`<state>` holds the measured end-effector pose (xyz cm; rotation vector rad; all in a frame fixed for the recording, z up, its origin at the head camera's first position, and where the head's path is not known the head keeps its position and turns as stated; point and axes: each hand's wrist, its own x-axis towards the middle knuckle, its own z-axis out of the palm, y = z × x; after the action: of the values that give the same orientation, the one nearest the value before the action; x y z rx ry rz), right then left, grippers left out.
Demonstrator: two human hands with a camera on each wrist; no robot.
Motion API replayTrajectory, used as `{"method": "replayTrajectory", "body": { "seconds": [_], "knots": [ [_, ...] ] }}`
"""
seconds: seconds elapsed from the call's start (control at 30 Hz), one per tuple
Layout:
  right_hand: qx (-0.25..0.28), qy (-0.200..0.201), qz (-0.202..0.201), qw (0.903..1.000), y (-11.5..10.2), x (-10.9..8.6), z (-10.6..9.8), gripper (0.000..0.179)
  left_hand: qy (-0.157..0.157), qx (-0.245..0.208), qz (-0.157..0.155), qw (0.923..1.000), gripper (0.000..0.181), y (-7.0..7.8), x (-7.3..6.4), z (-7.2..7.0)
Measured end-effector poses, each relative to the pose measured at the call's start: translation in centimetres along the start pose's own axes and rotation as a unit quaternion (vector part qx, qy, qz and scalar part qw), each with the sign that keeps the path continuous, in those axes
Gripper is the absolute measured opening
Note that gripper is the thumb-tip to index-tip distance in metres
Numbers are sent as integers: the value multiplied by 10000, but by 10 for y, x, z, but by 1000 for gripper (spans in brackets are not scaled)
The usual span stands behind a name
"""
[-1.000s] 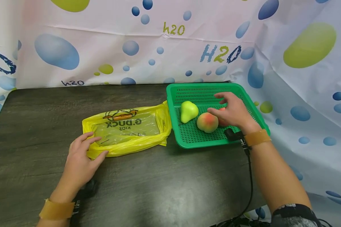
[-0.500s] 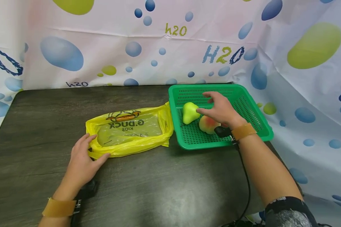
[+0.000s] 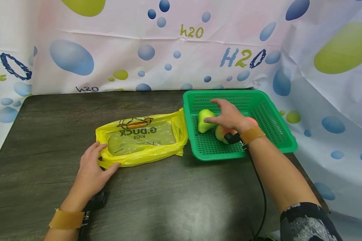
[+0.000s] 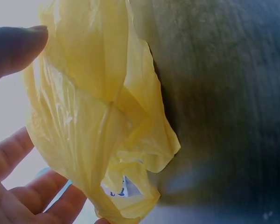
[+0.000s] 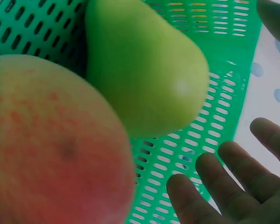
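Observation:
My right hand [image 3: 227, 115] hovers over the green plastic basket [image 3: 218, 156], thumb and fingers spread apart. Just beneath it lies a green pear [image 3: 202, 124], partly covered by the thumb in the head view. Beside the pear is a peach [image 5: 56, 144], large in the right wrist view, where the fingers stay clear of both fruits. A second reddish fruit [image 3: 253, 121] shows behind the wrist, mostly hidden. My left hand [image 3: 92, 170] is at the left end of a yellow plastic bag [image 3: 144, 157], its relaxed fingers and thumb beside the bag's edge [image 4: 84, 121].
The basket stands at the table's back right, touching the bag's right end. A dark wood table [image 3: 157, 201] lies under everything. Printed sheets [image 3: 114, 30] hang behind and at the right. A black cable [image 3: 262, 197] trails from the right wrist camera.
My right hand has moved left inside the basket, from over the reddish fruit to over the pear. The left hand stays by the bag's left end. The head view has shifted slightly.

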<state>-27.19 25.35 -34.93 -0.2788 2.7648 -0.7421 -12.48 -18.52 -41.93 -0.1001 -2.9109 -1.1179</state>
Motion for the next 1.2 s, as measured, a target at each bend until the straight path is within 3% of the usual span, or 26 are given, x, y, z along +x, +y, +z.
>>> {"method": "replayTrajectory", "body": {
  "seconds": [0.4, 0.7, 1.2],
  "knots": [
    [-361, -418, 30, 9985, 7, 15, 11, 91, -324, 146, -72, 9993, 65, 1, 2, 0],
    [-603, -689, 93, 9958, 2, 21, 18, 91, -354, 183, -104, 9991, 65, 1, 2, -1],
    [-548, -913, 189, 9941, 5, 30, 30, 102, -275, 175, -88, 9994, 64, -2, 1, 0]
  ]
}}
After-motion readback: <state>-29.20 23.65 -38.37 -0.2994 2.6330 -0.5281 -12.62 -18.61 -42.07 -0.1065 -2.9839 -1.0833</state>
